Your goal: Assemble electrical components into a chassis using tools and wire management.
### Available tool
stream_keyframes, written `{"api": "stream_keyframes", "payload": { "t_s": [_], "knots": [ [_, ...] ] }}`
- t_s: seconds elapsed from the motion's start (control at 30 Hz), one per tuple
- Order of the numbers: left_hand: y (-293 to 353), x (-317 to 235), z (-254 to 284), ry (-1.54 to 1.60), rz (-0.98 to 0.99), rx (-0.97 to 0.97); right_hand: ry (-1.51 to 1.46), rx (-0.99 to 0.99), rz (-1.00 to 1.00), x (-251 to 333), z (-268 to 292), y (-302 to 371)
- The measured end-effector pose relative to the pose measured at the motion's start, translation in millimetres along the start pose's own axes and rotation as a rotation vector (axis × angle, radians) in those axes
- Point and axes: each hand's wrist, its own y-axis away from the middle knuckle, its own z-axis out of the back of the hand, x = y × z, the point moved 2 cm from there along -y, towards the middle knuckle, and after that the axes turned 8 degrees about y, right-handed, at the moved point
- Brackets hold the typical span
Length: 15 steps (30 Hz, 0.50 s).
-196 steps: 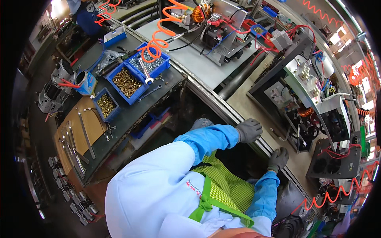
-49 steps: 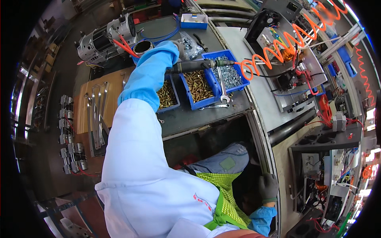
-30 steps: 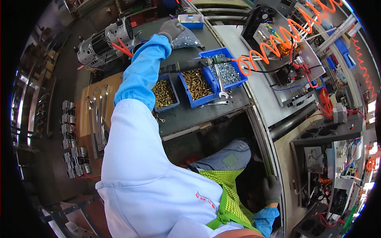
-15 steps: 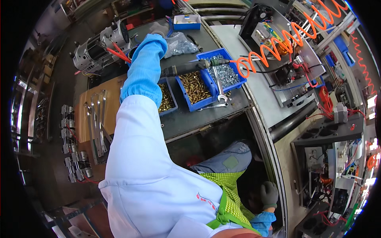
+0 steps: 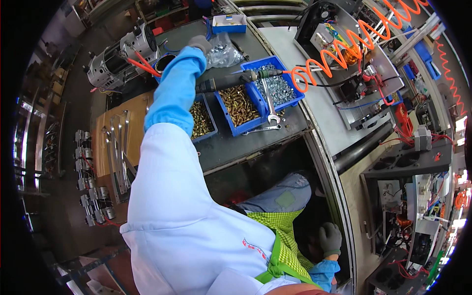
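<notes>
My left arm, in a light blue coat and blue oversleeve, reaches out over the dark workbench (image 5: 223, 148). At its end my grey-gloved left hand (image 5: 199, 43) is beside a clear plastic bag (image 5: 224, 52) of small metal parts. Its fingers are hidden, so a grip on the bag cannot be confirmed. Below the sleeve lie a power screwdriver (image 5: 223, 82) with a coiled orange hose and blue bins of brass-coloured screws (image 5: 239, 108) and silver nuts (image 5: 279, 88). My gloved right hand (image 5: 330, 238) rests low by my right leg, its fingers curled and apparently holding nothing.
Left of my arm stand a silver motor (image 5: 118, 61) and a brown board (image 5: 105, 162) with long metal bars. Wrenches (image 5: 271, 110) lie across the bins. A blue-white box (image 5: 229, 24) sits at the back. Metal chassis with wiring (image 5: 364, 83) stand to the right.
My left hand has shifted slightly, and more of its glove shows past the sleeve. The plastic bag beside it has changed shape and sits a little higher. My right hand stays nearly still.
</notes>
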Motion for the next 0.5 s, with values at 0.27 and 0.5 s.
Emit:
{"api": "stream_keyframes", "payload": {
  "t_s": [0.27, 0.5],
  "knots": [
    [23, 45, 6, 0.424, 0.058, -0.032, -0.004, 0.006, 0.058, -6, -6, -12],
    [36, 42, 12, 0.412, 0.103, -0.192, 0.027, 0.015, 0.053, -14, -13, -8]
  ]
}}
